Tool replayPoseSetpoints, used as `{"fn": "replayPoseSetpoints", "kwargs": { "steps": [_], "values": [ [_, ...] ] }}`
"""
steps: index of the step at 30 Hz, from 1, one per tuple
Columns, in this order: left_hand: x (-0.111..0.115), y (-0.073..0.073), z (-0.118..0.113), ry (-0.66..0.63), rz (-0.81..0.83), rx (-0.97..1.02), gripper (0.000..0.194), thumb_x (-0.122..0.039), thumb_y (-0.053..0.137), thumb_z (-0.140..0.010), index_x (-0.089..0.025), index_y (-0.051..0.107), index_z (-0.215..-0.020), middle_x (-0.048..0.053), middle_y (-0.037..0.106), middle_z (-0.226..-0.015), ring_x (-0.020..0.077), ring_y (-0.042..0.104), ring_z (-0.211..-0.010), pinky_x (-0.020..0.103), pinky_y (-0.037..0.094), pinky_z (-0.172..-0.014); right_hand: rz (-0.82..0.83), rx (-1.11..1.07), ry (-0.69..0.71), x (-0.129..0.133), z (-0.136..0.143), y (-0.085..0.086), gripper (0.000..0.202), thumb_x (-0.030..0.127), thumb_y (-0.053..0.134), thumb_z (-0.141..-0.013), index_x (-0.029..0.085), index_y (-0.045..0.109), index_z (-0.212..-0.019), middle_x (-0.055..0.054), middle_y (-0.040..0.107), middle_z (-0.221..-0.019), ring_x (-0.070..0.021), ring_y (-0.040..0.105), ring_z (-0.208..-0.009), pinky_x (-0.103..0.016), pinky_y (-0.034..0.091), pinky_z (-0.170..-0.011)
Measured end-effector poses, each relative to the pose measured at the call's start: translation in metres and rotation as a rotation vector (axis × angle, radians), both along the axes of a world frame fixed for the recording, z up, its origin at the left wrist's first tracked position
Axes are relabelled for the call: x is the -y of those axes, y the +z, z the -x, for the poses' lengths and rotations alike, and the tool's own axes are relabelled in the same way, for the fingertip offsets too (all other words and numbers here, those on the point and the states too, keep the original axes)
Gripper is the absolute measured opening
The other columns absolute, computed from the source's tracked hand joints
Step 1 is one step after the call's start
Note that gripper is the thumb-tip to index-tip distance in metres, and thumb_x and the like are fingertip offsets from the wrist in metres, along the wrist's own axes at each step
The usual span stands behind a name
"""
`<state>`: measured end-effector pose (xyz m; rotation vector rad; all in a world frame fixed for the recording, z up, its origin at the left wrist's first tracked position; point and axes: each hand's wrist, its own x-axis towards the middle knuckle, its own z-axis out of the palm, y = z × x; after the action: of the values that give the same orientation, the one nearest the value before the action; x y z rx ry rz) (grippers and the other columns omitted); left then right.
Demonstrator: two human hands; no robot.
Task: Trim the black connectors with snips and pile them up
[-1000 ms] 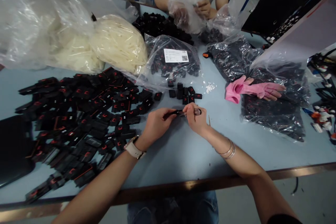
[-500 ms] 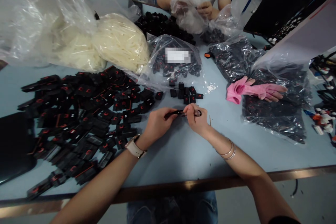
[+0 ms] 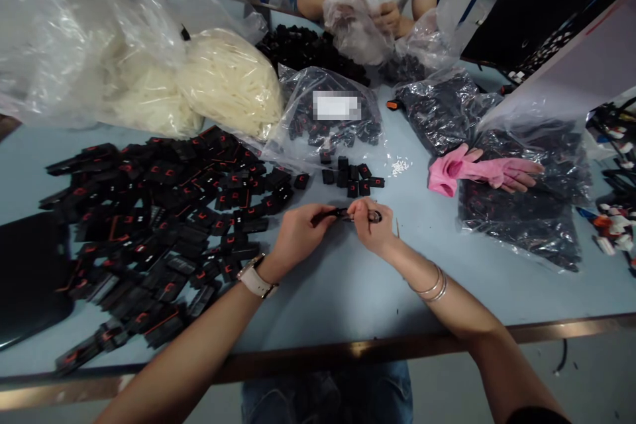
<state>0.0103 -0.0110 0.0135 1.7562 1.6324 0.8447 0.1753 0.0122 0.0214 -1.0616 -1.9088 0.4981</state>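
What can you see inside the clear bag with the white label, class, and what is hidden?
Through the clear bag, many small black parts with red bits show. The white label hides whatever lies directly behind it.

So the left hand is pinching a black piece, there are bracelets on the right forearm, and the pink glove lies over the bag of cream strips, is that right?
Not quite: the pink glove lies mostly over the bagged black parts, as the head view shows. The left hand is pinching a black piece, with bracelets on the right forearm.
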Motion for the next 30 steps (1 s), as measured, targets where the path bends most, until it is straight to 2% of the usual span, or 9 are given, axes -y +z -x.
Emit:
{"fn": "replayPoseSetpoints", "kwargs": {
  "steps": [5,11,17,26,30],
  "values": [
    [0.0001,-0.0022,0.0008,0.003,0.001,0.005,0.021,-0.026,0.058,-0.080,-0.019,0.072,-0.093,0.003,0.074,-0.085,0.0172,0.065,-0.069,0.027,0.048,-0.063,0.107,0.028,0.008,0.0002,0.0029,0.0040,0.033,0.029,0.034,-0.093,0.020,0.055,-0.069,0.001,0.058,-0.057,-0.0103,0.054,-0.052,-0.023,0.040,-0.054],
    [-0.0001,-0.0005,0.0006,-0.012,0.000,0.009,0.020,-0.026,0.058,-0.079,-0.020,0.072,-0.093,0.003,0.074,-0.083,0.0164,0.064,-0.067,0.026,0.046,-0.060,0.113,-0.037,-0.060,0.0013,-0.0032,0.0054,0.031,0.028,0.033,-0.092,0.020,0.055,-0.071,0.001,0.057,-0.057,-0.0106,0.053,-0.050,-0.023,0.040,-0.052],
    [0.0003,0.0001,0.0006,-0.007,-0.016,0.005,0.019,-0.026,0.058,-0.079,-0.021,0.072,-0.092,0.003,0.074,-0.082,0.0162,0.064,-0.066,0.026,0.047,-0.061,0.177,-0.010,-0.058,0.0012,-0.0032,0.0023,0.032,0.031,0.034,-0.092,0.020,0.057,-0.072,0.001,0.055,-0.055,-0.0106,0.051,-0.047,-0.023,0.038,-0.048],
    [0.0006,-0.0005,0.0005,0.001,-0.002,0.002,0.019,-0.024,0.059,-0.079,-0.019,0.072,-0.093,0.003,0.074,-0.084,0.0165,0.065,-0.068,0.026,0.048,-0.063,0.063,0.077,0.017,-0.0014,-0.0009,0.0059,0.032,0.028,0.034,-0.091,0.020,0.054,-0.068,0.001,0.055,-0.055,-0.0098,0.049,-0.048,-0.022,0.037,-0.052],
    [0.0008,-0.0011,0.0003,0.003,-0.005,0.005,0.019,-0.023,0.059,-0.079,-0.019,0.072,-0.092,0.003,0.074,-0.085,0.0169,0.065,-0.069,0.026,0.048,-0.063,0.085,0.119,-0.005,-0.0023,0.0009,0.0061,0.034,0.030,0.032,-0.093,0.020,0.053,-0.068,0.000,0.056,-0.056,-0.0100,0.049,-0.050,-0.022,0.038,-0.053]
  ]
}}
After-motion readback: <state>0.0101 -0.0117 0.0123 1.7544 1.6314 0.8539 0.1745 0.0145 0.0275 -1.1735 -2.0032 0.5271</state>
